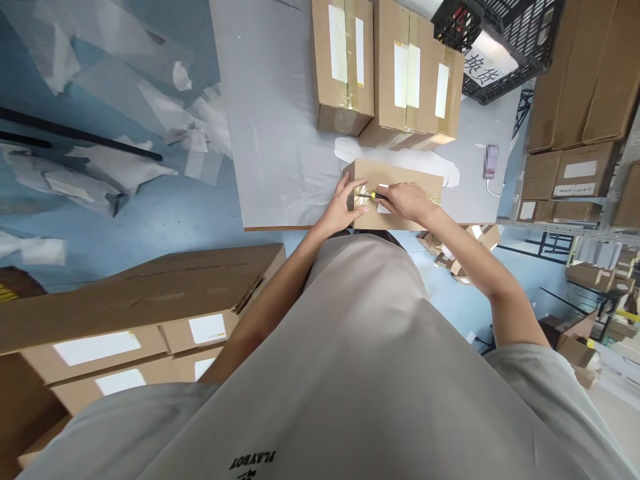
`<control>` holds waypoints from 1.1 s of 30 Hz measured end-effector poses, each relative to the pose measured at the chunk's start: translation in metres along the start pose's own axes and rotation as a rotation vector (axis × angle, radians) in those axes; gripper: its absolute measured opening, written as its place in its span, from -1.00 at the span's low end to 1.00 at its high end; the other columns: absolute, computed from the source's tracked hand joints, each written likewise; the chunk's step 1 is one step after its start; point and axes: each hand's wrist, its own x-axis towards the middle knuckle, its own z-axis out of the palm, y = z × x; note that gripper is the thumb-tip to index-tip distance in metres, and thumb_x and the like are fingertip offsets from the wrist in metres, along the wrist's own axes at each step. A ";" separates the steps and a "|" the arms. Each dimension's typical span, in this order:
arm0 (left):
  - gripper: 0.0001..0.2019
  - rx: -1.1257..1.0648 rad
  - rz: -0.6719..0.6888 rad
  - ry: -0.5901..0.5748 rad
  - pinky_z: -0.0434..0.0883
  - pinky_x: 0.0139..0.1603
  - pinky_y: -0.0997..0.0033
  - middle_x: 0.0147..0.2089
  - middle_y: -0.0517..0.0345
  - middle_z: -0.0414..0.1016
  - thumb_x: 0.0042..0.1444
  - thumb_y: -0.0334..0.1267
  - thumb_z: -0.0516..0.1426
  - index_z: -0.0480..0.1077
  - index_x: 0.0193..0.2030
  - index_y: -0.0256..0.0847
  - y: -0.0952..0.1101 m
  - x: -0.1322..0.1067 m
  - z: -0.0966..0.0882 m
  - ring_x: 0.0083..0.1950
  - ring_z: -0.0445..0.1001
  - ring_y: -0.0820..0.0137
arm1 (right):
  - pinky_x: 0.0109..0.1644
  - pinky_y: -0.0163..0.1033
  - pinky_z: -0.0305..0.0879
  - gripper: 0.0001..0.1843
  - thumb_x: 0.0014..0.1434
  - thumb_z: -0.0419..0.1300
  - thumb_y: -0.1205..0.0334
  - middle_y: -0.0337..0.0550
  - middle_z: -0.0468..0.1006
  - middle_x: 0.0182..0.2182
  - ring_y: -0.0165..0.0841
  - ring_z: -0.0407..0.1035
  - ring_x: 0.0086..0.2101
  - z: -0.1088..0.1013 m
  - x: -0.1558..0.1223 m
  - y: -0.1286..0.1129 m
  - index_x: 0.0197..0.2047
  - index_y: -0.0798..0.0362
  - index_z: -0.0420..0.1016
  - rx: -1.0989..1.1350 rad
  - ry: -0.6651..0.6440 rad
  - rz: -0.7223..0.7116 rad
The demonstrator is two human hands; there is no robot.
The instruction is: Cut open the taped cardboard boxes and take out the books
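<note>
A closed cardboard box point(400, 175) lies at the table's near edge, right in front of my body. Clear tape and a white label show on its top. My left hand point(343, 208) rests on the box's left end, thumb and fingers spread apart and touching the cardboard. In my right hand point(407, 200) is a utility knife point(373, 195) with a yellow and black handle, gripped low over the box top. Its tip points left at the taped end, between the spread fingers of my left hand. Whether the blade has entered the tape is too small to tell.
Taped cardboard boxes point(344, 60) stand behind on the grey table point(275, 133), beside a black plastic crate point(500, 40). White paper point(425, 159) lies behind the worked box. A large carton point(150, 287) holds labelled boxes at lower left. Shelved boxes point(580, 170) line the right; plastic scraps litter the floor.
</note>
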 end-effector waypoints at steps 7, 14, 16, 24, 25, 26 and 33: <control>-0.10 -0.003 -0.013 -0.007 0.07 0.79 -0.24 0.77 -0.20 0.09 0.19 0.29 0.45 0.41 0.57 -0.03 0.000 0.001 -0.001 0.83 -0.06 -0.17 | 0.06 -0.02 0.37 -0.46 0.68 -0.05 0.05 0.38 0.75 0.14 0.12 0.66 0.10 -0.014 0.003 -0.014 0.44 0.14 0.52 -0.052 -0.013 0.023; -0.05 -0.003 -0.036 -0.005 0.12 0.77 -0.25 0.77 -0.23 0.10 0.15 0.37 0.45 0.42 0.56 -0.03 0.001 0.001 -0.006 0.83 -0.07 -0.19 | 0.11 0.02 0.42 -0.44 0.57 -0.12 0.45 0.40 0.76 0.09 0.08 0.67 0.13 -0.014 0.003 -0.030 0.43 0.23 0.53 -0.041 -0.005 0.019; -0.03 0.013 -0.039 -0.004 0.12 0.77 -0.26 0.76 -0.24 0.11 0.13 0.43 0.44 0.43 0.56 -0.03 0.002 0.001 -0.007 0.83 -0.06 -0.20 | 0.12 0.03 0.42 -0.42 0.56 -0.12 0.48 0.40 0.76 0.09 0.08 0.67 0.14 -0.013 0.002 -0.027 0.44 0.22 0.53 -0.036 -0.006 0.010; -0.01 0.075 -0.096 -0.008 0.20 0.73 -0.30 0.75 -0.26 0.15 0.19 0.52 0.36 0.42 0.60 -0.03 0.015 -0.004 0.006 0.82 0.00 -0.19 | 0.10 0.05 0.46 -0.42 0.48 -0.06 0.54 0.39 0.76 0.09 0.10 0.66 0.11 0.002 0.002 0.001 0.36 0.21 0.62 -0.019 -0.024 -0.047; -0.02 0.071 -0.110 0.004 0.20 0.73 -0.30 0.75 -0.24 0.16 0.19 0.51 0.36 0.42 0.60 0.00 0.016 -0.005 0.008 0.81 0.02 -0.18 | 0.09 0.06 0.46 -0.44 0.47 -0.05 0.53 0.40 0.76 0.08 0.12 0.67 0.09 0.007 0.001 0.009 0.32 0.22 0.66 -0.015 -0.032 -0.045; -0.03 0.062 -0.128 0.016 0.21 0.72 -0.29 0.75 -0.21 0.16 0.19 0.50 0.36 0.42 0.60 0.02 0.017 -0.006 0.009 0.81 0.02 -0.17 | 0.09 0.08 0.46 -0.45 0.47 -0.04 0.52 0.41 0.76 0.07 0.13 0.67 0.08 0.013 -0.001 0.020 0.27 0.22 0.69 -0.011 -0.040 -0.041; -0.02 0.024 -0.233 0.091 0.29 0.69 -0.25 0.74 -0.12 0.21 0.09 0.48 0.43 0.45 0.56 0.09 0.015 -0.008 0.011 0.75 0.20 -0.13 | -0.01 0.12 0.45 -0.55 0.55 0.04 0.19 0.33 0.79 -0.17 0.16 0.68 -0.08 0.077 -0.048 0.139 0.15 0.06 0.77 0.022 -0.026 0.064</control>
